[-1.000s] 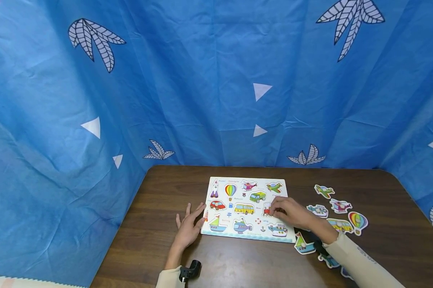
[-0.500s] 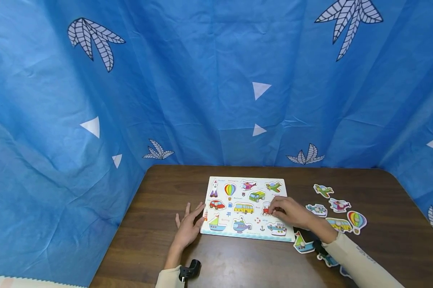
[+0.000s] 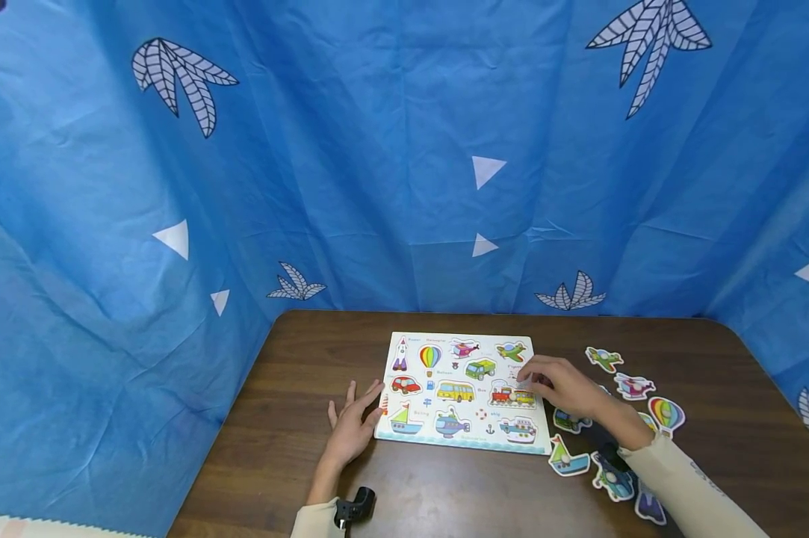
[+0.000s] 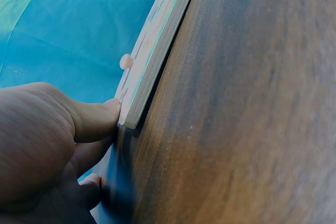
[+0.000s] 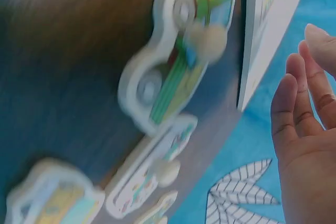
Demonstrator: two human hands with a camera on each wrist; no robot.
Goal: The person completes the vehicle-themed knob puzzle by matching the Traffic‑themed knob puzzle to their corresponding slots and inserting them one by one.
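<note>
Left hand (image 3: 353,427) is being rested at the left edge of the puzzle board (image 3: 470,410), with fingers spread; this edge is being touched by the thumb, and nothing is being gripped. The right hand (image 3: 568,385) is being held at the board's right side, its fingers loosely bent and released, just beside the train (image 3: 513,394); whether the board is being touched by them cannot be told. On the brown table (image 3: 444,493), right of the board, a purple piece (image 3: 649,506), a submarine (image 3: 614,482) and a sailboat (image 3: 569,459) are lying nearest; a truck (image 3: 568,422), a balloon (image 3: 666,413), a helicopter (image 3: 635,386) and an airplane (image 3: 603,359) are lying farther. Behind the table, a blue curtain (image 3: 350,187) is being hung, with white leaves (image 3: 649,56) and triangles (image 3: 485,169) being shown on it.
</note>
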